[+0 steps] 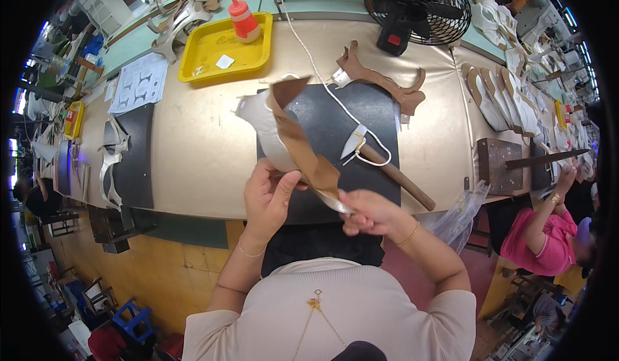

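Between my hands is a shoe upper [265, 126], whitish on its outer face with a brown lining, lifted above a black mat [322, 112]. My left hand [271, 190] pinches its near edge, thumb on top. Its near right end is gripped in my right hand [371, 212], slightly blurred. A hammer [396, 175] with a wooden handle lies on the mat to the right, a white cord [335, 100] looped over it. Beyond the mat's far right corner rests another brown-lined upper piece [380, 80].
A yellow tray [187, 64] holds a red-capped bottle [244, 22]. Printed sheets [140, 83] and a white cut upper [111, 161] lie left. A black fan [416, 6] stands at the back. Several white soles [500, 100] lie right, near a co-worker in pink [541, 238].
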Demonstrator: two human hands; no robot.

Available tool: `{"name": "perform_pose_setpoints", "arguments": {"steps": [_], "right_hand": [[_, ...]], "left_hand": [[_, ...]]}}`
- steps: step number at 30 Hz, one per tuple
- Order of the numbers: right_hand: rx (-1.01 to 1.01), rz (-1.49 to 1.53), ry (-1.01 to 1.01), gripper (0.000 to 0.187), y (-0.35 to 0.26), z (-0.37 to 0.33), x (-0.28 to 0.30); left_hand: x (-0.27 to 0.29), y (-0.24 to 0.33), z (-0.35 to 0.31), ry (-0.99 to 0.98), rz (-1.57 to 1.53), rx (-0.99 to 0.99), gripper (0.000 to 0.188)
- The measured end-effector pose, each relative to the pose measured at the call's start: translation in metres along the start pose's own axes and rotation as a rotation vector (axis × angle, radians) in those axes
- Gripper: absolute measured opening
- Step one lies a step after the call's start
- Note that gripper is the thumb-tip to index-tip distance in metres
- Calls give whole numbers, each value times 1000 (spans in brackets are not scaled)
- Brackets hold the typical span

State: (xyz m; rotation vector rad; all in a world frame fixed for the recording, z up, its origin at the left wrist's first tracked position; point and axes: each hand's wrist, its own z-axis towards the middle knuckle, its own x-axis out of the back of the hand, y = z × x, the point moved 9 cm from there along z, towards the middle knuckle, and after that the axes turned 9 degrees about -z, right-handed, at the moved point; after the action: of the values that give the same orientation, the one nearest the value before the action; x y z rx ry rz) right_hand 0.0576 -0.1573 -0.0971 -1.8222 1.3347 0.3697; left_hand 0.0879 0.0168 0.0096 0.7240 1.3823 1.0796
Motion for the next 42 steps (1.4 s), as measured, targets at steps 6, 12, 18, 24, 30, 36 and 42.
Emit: {"name": "perform_pose_setpoints", "arguments": {"steps": [6,12,18,24,30,36,42], "right_hand": [[-199,87,-376,59,57,-24,-49],[377,-1729,681,34,-71,-67,-15],[1096,-1230,850,18,-151,-89,-63],[669,-616,438,24,-127,-23,-52],[872,-791,589,23,-134,-35,-54],[790,-787,631,25,-125,-20,-48],[878,-991,691,20,-135,-35,-58]], "left_hand": [[5,6,-2,-3,-1,14,24],[13,2,10,70,-16,103,21],[-4,-21,2,96,-154,319,19],[-7,-27,-10,128,-261,417,24],[-13,-33,-11,85,-427,449,30],[-16,-51,-16,119,-598,579,33],[-3,-46,-11,76,-423,624,35]]}}
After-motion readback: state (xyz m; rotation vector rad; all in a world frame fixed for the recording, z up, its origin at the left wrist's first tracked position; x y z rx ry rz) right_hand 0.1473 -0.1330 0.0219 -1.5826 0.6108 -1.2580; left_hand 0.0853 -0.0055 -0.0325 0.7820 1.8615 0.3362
